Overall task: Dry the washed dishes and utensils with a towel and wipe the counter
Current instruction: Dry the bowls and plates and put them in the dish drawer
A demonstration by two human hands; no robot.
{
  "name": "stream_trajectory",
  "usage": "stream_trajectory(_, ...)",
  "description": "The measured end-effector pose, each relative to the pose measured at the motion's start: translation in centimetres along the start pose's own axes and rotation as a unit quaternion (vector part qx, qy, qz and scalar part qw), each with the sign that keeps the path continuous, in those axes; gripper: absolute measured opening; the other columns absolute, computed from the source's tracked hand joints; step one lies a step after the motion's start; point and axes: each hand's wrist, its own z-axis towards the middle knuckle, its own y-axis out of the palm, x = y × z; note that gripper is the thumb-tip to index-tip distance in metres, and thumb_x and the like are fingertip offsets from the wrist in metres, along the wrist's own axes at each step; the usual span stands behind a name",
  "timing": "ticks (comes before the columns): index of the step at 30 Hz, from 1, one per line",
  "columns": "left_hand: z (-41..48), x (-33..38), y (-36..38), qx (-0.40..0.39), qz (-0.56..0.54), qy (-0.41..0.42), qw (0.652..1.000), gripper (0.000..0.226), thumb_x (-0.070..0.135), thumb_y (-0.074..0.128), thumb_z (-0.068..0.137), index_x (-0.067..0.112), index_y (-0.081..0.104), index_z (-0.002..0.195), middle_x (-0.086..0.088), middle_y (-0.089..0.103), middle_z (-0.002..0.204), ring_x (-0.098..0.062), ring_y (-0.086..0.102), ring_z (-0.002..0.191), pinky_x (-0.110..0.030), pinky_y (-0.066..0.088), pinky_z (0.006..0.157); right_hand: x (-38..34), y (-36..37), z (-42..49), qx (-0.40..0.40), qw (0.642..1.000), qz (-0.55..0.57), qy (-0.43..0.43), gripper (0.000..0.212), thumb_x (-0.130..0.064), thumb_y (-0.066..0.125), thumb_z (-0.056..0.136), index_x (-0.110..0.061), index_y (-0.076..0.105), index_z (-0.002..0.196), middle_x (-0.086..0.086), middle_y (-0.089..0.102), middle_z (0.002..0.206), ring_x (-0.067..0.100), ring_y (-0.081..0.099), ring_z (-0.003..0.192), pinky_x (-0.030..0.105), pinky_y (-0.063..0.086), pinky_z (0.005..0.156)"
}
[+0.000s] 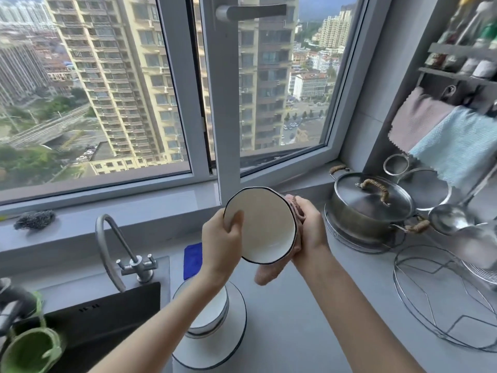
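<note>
Both grips are closed, left hand [222,239] pinching the rim of the bowl [262,224], right hand [309,230] pressing a pink towel [269,274] to its outside, above the table [282,319] between stacked dishes [215,310] and a lidded pot [371,208], the bowl white, dark-rimmed and tilted.

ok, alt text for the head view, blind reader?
A person's left grip holds a white, dark-rimmed ceramic bowl by its rim while the right grip presses a pinkish cloth towel against its outside, above a grey counter by a window. A stack of white dishes sits below them; a lidded steel pot stands at right.
</note>
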Motion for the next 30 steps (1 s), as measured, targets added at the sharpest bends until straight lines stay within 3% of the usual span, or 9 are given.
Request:
stream_trajectory(4,-1.4,0.0,0.8,0.032,-0.046,-0.062,0.996,0.021,0.009,0.051,0.092,0.003,0.055,0.072,0.002,0.052,0.062,-0.011,0.043,0.058,-0.012,0.033,0.048,3.8,-0.3,-4.1,0.125,0.980,-0.065,-0.142,0.034,-0.041,0.043,0.095,-0.042,0.046,0.129,0.004,0.064,0.113,0.020,0.059,0.092,0.031,0.048,0.068)
stream_trajectory(6,-2.3,-0.2,1.0,0.008,-0.073,-0.103,0.992,0.020,0.010,0.051,0.090,0.008,0.055,0.070,0.001,0.054,0.064,-0.014,0.045,0.059,-0.020,0.038,0.053,5.5,-0.3,-6.5,0.135,0.952,-0.143,-0.235,0.043,-0.045,0.043,0.090,-0.055,0.034,0.131,0.004,0.057,0.128,0.022,0.058,0.105,0.039,0.048,0.088)
stream_trajectory(9,-3.7,-0.7,0.7,-0.054,-0.069,-0.150,0.985,0.020,0.010,0.049,0.086,0.010,0.051,0.066,-0.004,0.050,0.062,-0.022,0.044,0.053,-0.026,0.037,0.049,7.0,-0.6,-10.7,0.105,0.911,-0.255,-0.307,0.056,-0.029,0.042,0.090,-0.053,0.019,0.135,-0.021,0.057,0.105,0.004,0.055,0.087,0.020,0.043,0.089)
stream_trajectory(12,-4.9,-0.3,-0.1,-0.141,-0.079,-0.185,0.969,0.017,0.004,0.043,0.088,0.009,0.052,0.074,-0.009,0.050,0.062,-0.020,0.045,0.036,-0.017,0.031,0.038,7.4,-3.1,-14.8,0.106,0.871,-0.384,-0.287,0.080,-0.016,0.055,0.087,-0.059,0.010,0.138,-0.041,0.054,0.113,-0.001,0.058,0.101,0.016,0.045,0.090)
stream_trajectory(14,-6.0,0.2,-0.2,-0.198,-0.069,-0.204,0.956,0.017,0.001,0.040,0.087,0.008,0.054,0.079,-0.010,0.053,0.061,-0.013,0.048,0.031,-0.014,0.029,0.033,6.9,-5.2,-17.7,0.144,0.846,-0.454,-0.241,0.092,-0.012,0.061,0.081,-0.066,0.012,0.137,-0.031,0.043,0.138,0.000,0.056,0.110,0.030,0.051,0.093)
stream_trajectory(16,-7.9,0.9,0.4,-0.256,-0.047,-0.196,0.945,0.018,0.000,0.040,0.086,0.007,0.054,0.079,-0.011,0.054,0.061,-0.013,0.047,0.031,-0.016,0.029,0.034,6.1,-7.2,-20.7,0.195,0.828,-0.488,-0.196,0.095,-0.012,0.064,0.075,-0.071,0.016,0.132,-0.021,0.040,0.144,-0.001,0.058,0.084,0.030,0.052,0.084)
stream_trajectory(18,-10.6,1.6,1.6,-0.319,-0.019,-0.164,0.933,0.018,0.001,0.040,0.085,0.000,0.057,0.081,-0.011,0.052,0.053,-0.016,0.044,0.032,-0.018,0.029,0.036,5.1,-8.5,-23.8,0.220,0.835,-0.479,-0.160,0.094,-0.021,0.068,0.067,-0.073,0.017,0.127,-0.021,0.046,0.137,0.000,0.055,0.071,0.025,0.048,0.077)
stream_trajectory(24,-21.2,5.2,5.4,-0.496,0.020,-0.030,0.868,0.016,0.007,0.039,0.090,0.003,0.052,0.081,-0.009,0.050,0.049,-0.010,0.040,0.027,-0.016,0.028,0.033,2.5,-12.5,-33.0,0.334,0.899,-0.253,-0.127,0.083,-0.037,0.078,0.062,-0.047,0.043,0.137,-0.006,0.063,0.121,0.003,0.066,0.099,0.018,0.050,0.081)
stream_trajectory(30,-32.9,9.2,9.0,-0.658,0.019,0.036,0.752,0.017,0.007,0.040,0.090,0.007,0.051,0.077,-0.006,0.051,0.051,-0.013,0.043,0.033,-0.018,0.034,0.036,2.8,-18.3,-45.7,0.386,0.895,-0.177,-0.136,0.071,-0.016,0.078,0.070,-0.035,0.051,0.133,0.000,0.068,0.119,0.016,0.065,0.109,0.027,0.052,0.092)
